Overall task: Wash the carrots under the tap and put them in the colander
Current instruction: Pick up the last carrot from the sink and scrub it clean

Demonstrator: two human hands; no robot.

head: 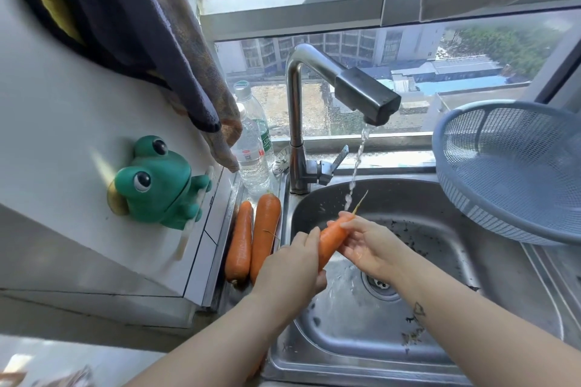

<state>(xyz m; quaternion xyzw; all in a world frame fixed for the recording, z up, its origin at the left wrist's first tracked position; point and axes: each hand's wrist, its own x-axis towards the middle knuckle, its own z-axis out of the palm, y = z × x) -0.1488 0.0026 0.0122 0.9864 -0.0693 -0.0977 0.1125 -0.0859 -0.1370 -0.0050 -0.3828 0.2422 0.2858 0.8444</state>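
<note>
Over the steel sink [446, 198] I hold one orange carrot [330, 237] with both hands. My left hand [290, 267] grips its thick lower end. My right hand [366, 242] wraps its thin upper end, and the pale root tip pokes out above the fingers. Water runs from the tap [364, 94] and lands on the carrot's tip. Two more carrots [253, 237] lie side by side on the sink's left ledge. A blue-grey plastic colander [515, 170] sits tilted at the right of the sink; nothing shows inside it.
A green frog holder [160, 179] sticks to the white wall on the left. Two clear water bottles [251, 141] stand behind the carrots, under a hanging towel [151, 34]. The drain [379, 284] lies below my hands. A window runs behind the tap.
</note>
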